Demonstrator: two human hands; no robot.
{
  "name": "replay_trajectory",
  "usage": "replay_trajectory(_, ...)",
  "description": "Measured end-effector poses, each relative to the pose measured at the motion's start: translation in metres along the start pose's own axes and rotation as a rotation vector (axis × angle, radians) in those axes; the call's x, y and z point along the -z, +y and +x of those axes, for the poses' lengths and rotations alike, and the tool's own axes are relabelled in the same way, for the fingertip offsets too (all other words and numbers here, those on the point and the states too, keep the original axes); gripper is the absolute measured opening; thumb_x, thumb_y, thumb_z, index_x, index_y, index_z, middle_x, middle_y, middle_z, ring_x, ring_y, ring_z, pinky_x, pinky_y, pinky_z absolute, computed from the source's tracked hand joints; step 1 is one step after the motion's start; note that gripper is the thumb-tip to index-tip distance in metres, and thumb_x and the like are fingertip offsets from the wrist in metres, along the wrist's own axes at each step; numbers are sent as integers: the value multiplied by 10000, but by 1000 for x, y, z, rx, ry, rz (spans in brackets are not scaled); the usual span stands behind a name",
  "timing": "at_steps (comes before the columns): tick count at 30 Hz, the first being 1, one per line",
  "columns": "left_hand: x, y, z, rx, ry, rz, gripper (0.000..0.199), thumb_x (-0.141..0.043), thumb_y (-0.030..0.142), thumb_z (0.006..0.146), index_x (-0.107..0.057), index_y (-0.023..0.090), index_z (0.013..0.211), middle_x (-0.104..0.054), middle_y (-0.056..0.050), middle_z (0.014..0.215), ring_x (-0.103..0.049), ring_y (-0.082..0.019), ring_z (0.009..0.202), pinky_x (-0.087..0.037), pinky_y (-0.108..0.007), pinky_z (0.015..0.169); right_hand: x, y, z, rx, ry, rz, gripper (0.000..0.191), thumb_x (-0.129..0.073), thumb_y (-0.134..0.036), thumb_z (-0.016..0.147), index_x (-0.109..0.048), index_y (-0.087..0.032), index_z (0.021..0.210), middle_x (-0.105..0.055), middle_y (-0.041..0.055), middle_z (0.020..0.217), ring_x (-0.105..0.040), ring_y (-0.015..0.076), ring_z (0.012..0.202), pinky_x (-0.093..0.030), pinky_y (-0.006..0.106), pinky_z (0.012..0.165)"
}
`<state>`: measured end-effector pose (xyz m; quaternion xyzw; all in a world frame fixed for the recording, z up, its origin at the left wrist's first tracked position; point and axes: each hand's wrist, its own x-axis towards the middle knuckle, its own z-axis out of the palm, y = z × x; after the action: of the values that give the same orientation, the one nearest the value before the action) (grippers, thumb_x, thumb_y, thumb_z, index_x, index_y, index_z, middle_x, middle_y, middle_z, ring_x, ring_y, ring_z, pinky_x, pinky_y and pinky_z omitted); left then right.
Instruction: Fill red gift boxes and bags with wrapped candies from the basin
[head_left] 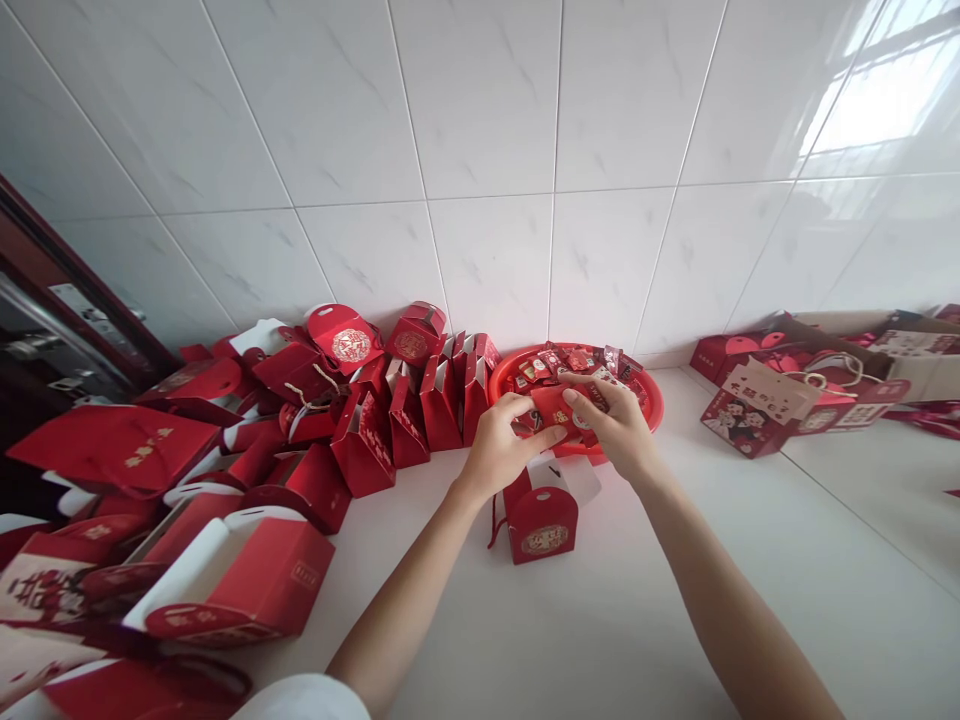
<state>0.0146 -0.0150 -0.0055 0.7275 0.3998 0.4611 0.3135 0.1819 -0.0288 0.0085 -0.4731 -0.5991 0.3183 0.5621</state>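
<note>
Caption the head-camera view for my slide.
Left hand and right hand hold a red packet near an open red box and red tray of small packets.

We look through a single view, worn on the person's head, facing forward and down over the table point(630, 600). It sits above and behind the hands, close enough that both forearms rise from the bottom edge. The tiled wall point(487, 120) fills our upper part, the basin point(657, 412) lies near the middle, and no second view shares anything.
</note>
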Motion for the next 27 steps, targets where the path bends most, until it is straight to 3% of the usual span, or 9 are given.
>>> replay_trajectory(5, 5, -6, 3, -2, -72, -111, 373, -753, 343, 823, -716, 230, 1177, -695, -82, 1163, -682, -242, 1038, -565, -371, 890, 8, 4, 4, -31, 108, 132, 462, -689, -560, 790, -752, -167, 1026, -611, 11, 657, -548, 158, 593, -464, 283, 541)
replay_trajectory(9, 12, -10, 5, 16, -146, -83, 379, -728, 249, 824, -704, 229, 1202, -684, -88, 1279, -649, -271, 1185, -559, -400, 972, 20, 6, 8, -98, 96, 273, 440, -757, -552, 737, -734, -204, 1005, -692, 40, 770, -653, 210, 715, -556, 344, 665)
replay_trajectory(12, 14, -10, 4, 62, -218, -56, 533, -738, 184, 787, -632, 241, 1306, -642, -77, 1374, -651, -260, 1193, -557, -396, 987, 25, 5, 8, -116, 55, 254, 435, -753, -556, 740, -730, -209, 1001, -694, 42, 777, -669, 221, 746, -563, 353, 688)
replay_trajectory(17, 15, -8, 1, 102, -328, 139, 560, -768, 118, 702, -672, 212, 1246, -693, -86, 1302, -670, -275, 1155, -542, -377, 977, 22, 3, 6, -85, 27, 144, 448, -714, -565, 778, -729, -195, 1031, -647, 19, 719, -613, 178, 670, -508, 297, 606)
replay_trajectory(23, 21, 1, -2, 120, -506, 407, 410, -734, 199, 741, -729, 243, 1149, -761, -56, 1105, -702, -278, 1006, -526, -333, 813, 19, 0, 4, -52, -18, 53, 427, -683, -559, 803, -739, -189, 1008, -462, -40, 587, -429, 114, 535, -375, 252, 505)
replay_trajectory(27, 30, 9, -5, 135, -615, 480, 487, -783, 231, 666, -735, 284, 1148, -761, -26, 1009, -695, -273, 937, -494, -302, 758, 17, 0, 4, -40, -39, 0, 413, -664, -541, 815, -748, -185, 1006, -377, -56, 559, -346, 101, 511, -293, 239, 469)
